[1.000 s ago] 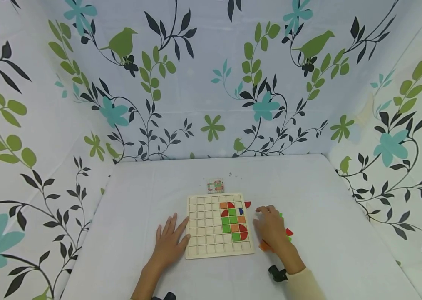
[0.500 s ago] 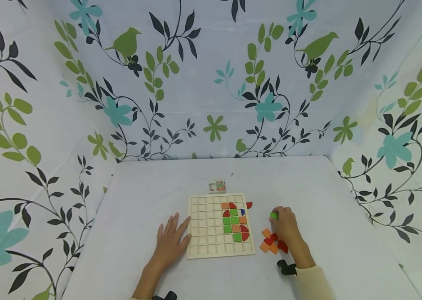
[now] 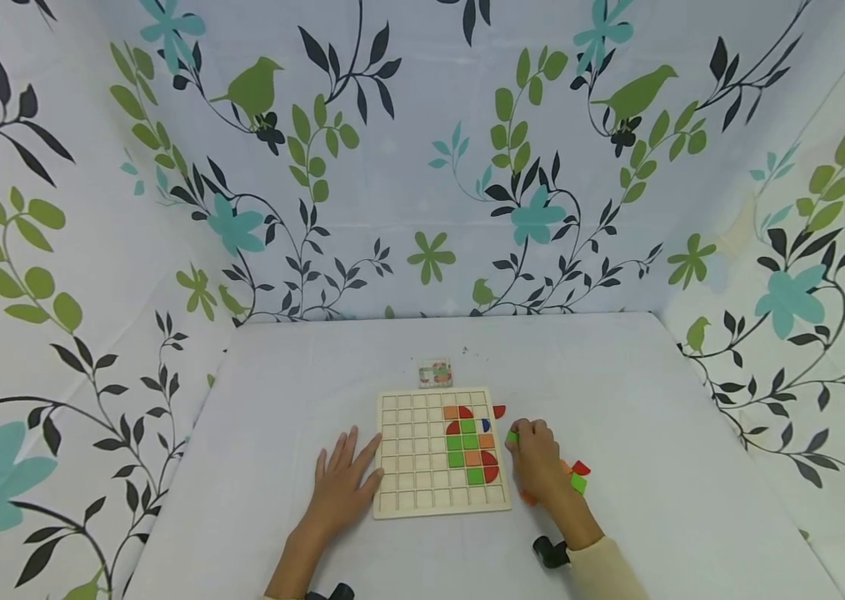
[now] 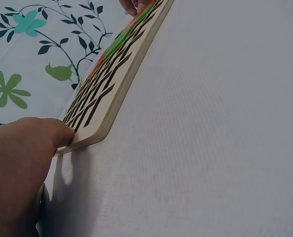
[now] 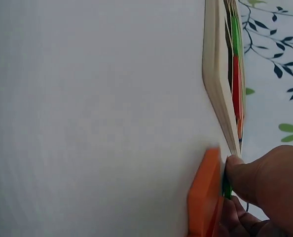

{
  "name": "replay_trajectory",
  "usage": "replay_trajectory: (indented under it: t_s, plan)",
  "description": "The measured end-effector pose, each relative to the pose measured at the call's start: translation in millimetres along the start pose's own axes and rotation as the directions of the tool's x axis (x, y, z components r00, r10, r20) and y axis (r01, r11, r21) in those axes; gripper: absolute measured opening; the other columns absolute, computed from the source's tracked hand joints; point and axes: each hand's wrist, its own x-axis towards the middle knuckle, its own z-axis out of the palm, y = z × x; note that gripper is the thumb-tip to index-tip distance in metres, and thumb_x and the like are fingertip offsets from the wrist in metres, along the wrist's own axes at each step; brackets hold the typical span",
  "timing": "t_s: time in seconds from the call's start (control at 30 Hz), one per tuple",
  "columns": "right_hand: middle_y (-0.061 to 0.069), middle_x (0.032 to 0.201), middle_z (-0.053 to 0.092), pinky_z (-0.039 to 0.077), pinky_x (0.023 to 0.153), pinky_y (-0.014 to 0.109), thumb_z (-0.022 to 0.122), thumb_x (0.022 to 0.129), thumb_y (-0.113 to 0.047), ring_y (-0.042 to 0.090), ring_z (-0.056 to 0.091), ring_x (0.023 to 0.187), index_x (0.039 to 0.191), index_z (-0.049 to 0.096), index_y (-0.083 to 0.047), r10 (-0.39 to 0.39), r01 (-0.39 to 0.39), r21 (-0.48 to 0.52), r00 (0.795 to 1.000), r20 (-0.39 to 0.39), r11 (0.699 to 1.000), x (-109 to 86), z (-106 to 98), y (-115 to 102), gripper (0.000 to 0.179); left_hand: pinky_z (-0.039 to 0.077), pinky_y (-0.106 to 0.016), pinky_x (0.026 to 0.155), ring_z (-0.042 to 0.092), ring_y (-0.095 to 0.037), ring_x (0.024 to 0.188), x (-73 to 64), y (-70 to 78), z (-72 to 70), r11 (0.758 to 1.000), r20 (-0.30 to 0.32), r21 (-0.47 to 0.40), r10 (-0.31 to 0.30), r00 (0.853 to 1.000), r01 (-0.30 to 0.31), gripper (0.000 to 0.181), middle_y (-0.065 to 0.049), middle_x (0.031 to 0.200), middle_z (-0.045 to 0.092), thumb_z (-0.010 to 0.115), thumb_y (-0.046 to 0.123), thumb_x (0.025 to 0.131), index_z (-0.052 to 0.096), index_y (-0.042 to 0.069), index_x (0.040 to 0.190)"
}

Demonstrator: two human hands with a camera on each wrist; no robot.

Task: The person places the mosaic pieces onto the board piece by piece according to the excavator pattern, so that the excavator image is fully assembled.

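Observation:
A wooden grid board lies on the white table, with green, orange, red and blue pieces set in cells on its right half. My left hand rests beside the board's left edge with fingers spread; in the left wrist view its thumb touches the board's corner. Just right of the board, my right hand pinches a small green piece between thumb and fingers. The same green piece shows only as a thin edge in the right wrist view.
Loose pieces, among them a green square and a red one, lie beside and partly under the right hand. A single red piece sits by the board's upper right edge. Behind the board is a small patterned card.
My right hand first moved right off the loose pieces with a green piece, then came back left toward the board, still holding it. My left hand keeps its place.

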Motion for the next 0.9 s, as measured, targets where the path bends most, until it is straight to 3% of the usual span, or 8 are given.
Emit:
replay_trajectory:
  t_s: [0.13,0.37,0.5,0.6,0.73,0.9]
  plan:
    - [0.019,0.117,0.056,0.054,0.088,0.047,0.070,0.103,-0.015,0.029,0.053,0.101,0.125,0.059,-0.002,-0.001,0.001,0.003,0.999,0.033,1.000,-1.4,-0.1,-3.7,0.028,0.004,-0.072,0.125,0.015,-0.044,0.162,1.0,0.9,0.8,1.000,-0.007,-0.016,0.013,1.000,-0.013,0.060,-0.019,0.174,0.023,0.061,0.036,0.104,0.047,0.022,0.161]
    - [0.020,0.117,0.056,0.054,0.090,0.047,0.070,0.103,-0.014,0.030,0.053,0.103,0.125,0.059,0.000,-0.008,0.008,0.006,1.000,0.020,1.000,-8.6,-5.1,-12.6,0.028,0.005,-0.072,0.125,0.016,-0.043,0.162,3.0,0.3,3.9,1.000,-0.014,0.001,0.027,1.000,-0.027,0.060,-0.019,0.174,0.024,0.062,0.038,0.104,0.047,0.024,0.161]
    - [0.017,0.116,0.057,0.057,0.088,0.044,0.070,0.103,-0.017,0.027,0.055,0.101,0.125,0.061,-0.002,-0.071,0.070,0.016,0.997,0.020,0.997,-18.3,0.0,-26.8,0.028,0.006,-0.072,0.125,0.016,-0.043,0.162,1.8,-0.4,3.0,1.000,-0.016,0.007,0.018,1.000,-0.018,0.060,-0.019,0.174,0.024,0.062,0.038,0.104,0.047,0.024,0.161]
    - [0.011,0.111,0.058,0.056,0.083,0.039,0.072,0.102,-0.019,0.022,0.055,0.095,0.122,0.064,-0.005,-0.194,0.194,-0.016,0.981,0.016,0.981,-26.9,7.5,-37.2,0.026,0.006,-0.073,0.124,0.017,-0.044,0.161,1.1,-1.2,2.3,1.000,-0.023,0.004,0.017,1.000,-0.017,0.060,-0.020,0.173,0.025,0.062,0.037,0.104,0.048,0.023,0.160]
    - [0.002,0.103,0.057,0.045,0.077,0.035,0.079,0.096,-0.023,0.016,0.053,0.093,0.115,0.065,-0.012,-0.347,0.347,-0.078,0.938,0.013,0.935,-36.6,16.0,-49.1,0.027,0.006,-0.072,0.125,0.016,-0.043,0.162,1.1,-2.2,1.7,1.000,-0.023,0.009,0.012,1.000,-0.012,0.060,-0.019,0.174,0.024,0.062,0.038,0.104,0.047,0.023,0.161]
    - [-0.006,0.101,0.058,0.034,0.075,0.030,0.082,0.093,-0.027,0.013,0.055,0.099,0.107,0.066,-0.020,-0.406,0.408,-0.089,0.913,0.041,0.909,-42.0,25.5,-57.6,0.022,0.005,-0.072,0.125,0.016,-0.043,0.162,1.4,-2.9,1.3,1.000,-0.020,0.018,0.009,1.000,-0.008,0.060,-0.018,0.174,0.024,0.061,0.039,0.104,0.047,0.024,0.161]
